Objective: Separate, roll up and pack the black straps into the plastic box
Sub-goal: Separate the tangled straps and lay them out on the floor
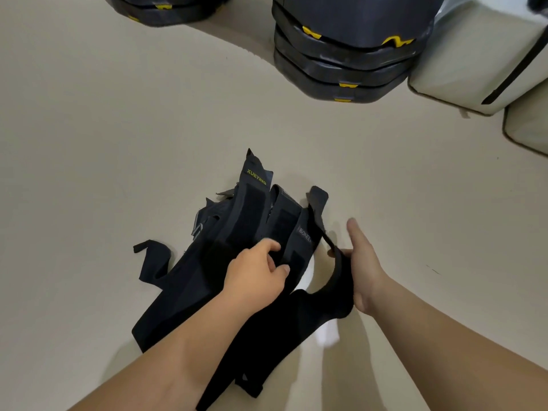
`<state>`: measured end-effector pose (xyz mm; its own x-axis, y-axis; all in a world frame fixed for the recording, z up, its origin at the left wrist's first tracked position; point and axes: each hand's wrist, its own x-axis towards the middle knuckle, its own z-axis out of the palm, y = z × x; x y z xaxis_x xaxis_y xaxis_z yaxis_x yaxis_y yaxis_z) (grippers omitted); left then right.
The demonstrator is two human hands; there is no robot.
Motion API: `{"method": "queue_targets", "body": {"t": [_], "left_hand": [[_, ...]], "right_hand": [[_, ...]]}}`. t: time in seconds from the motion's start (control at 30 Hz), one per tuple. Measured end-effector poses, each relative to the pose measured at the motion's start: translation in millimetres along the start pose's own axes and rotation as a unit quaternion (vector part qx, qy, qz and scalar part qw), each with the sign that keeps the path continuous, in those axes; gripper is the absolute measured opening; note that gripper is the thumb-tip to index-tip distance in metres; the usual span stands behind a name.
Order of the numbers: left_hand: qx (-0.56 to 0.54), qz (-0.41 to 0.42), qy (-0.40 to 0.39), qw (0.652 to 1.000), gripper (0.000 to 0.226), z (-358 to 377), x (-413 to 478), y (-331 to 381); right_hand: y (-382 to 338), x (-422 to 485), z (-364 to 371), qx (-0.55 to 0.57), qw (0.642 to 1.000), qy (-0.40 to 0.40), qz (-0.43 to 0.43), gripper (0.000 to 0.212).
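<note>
A tangled pile of black straps (237,232) lies on the beige floor, some with yellow or grey lettering and fuzzy fastening patches. My left hand (258,268) presses down on the middle of the pile, thumb and fingers pinching the fabric. My right hand (360,262) is just right of the pile and grips one black strap (338,280), which arcs from the pile's far edge through my fingers and down toward me. No plastic box is in view.
A stack of dark cases with yellow clips (347,51) stands at the back right, and another dark stack (166,7) at the back left. Pale grey containers (474,63) sit at the far right. Something white (326,336) peeks out under the straps.
</note>
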<state>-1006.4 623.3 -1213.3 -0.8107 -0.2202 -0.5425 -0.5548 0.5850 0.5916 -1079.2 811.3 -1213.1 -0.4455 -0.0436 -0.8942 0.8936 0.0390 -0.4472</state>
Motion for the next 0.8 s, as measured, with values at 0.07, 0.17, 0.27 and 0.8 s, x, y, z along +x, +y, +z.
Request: {"method": "queue_targets", "body": {"t": [0.07,0.17,0.27,0.8], "left_hand": [[0.028,0.008,-0.009,1.0,0.042,2.0,-5.3,1.9],[-0.025,0.002,-0.047,0.999,0.027,1.0,-13.1,9.8],[-0.226,0.005,-0.078,0.971,0.026,-2.4,-27.4,24.9],[-0.28,0.022,-0.209,0.937,0.042,-44.6,-90.7,53.7]], "right_hand": [[2.7,1.5,1.7,-0.02,1.0,-0.012,0.019,0.056],[4.6,2.6,5.1,-0.016,0.999,-0.022,0.041,0.044],[0.7,-4.8,8.3,-0.005,0.997,-0.059,0.052,0.038],[-38.6,-71.7,16.5,-0.091,0.996,0.019,0.019,0.037]]}}
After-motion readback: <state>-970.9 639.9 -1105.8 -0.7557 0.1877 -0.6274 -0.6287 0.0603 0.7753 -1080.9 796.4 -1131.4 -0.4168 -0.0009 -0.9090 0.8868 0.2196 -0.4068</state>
